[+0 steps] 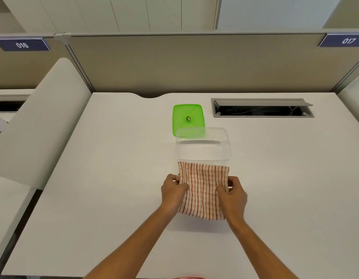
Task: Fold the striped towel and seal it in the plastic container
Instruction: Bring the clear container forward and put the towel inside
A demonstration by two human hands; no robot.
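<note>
Head view, nearest first: two bare forearms rise from the bottom edge toward the centre of the frame. The left hand pinches the left edge of the cream towel with thin red stripes, thumb on top and fingers curled under; the right hand has the same grip on the right edge. The towel is folded into a narrow rectangle and held between both hands just above the white table, its far edge close to the near rim of the container; whether they touch I cannot tell.

Just beyond, at centre frame, stands the clear rectangular plastic container, open at the top and with nothing inside. Behind it, a little left, the bright green plastic lid lies flat on the table, its near edge seen through the container's far wall.

Wide bare table surface spreads to the left and right of the hands. To the upper right of the lid a grey cable hatch sits open in the tabletop. A beige partition closes off the far edge.
</note>
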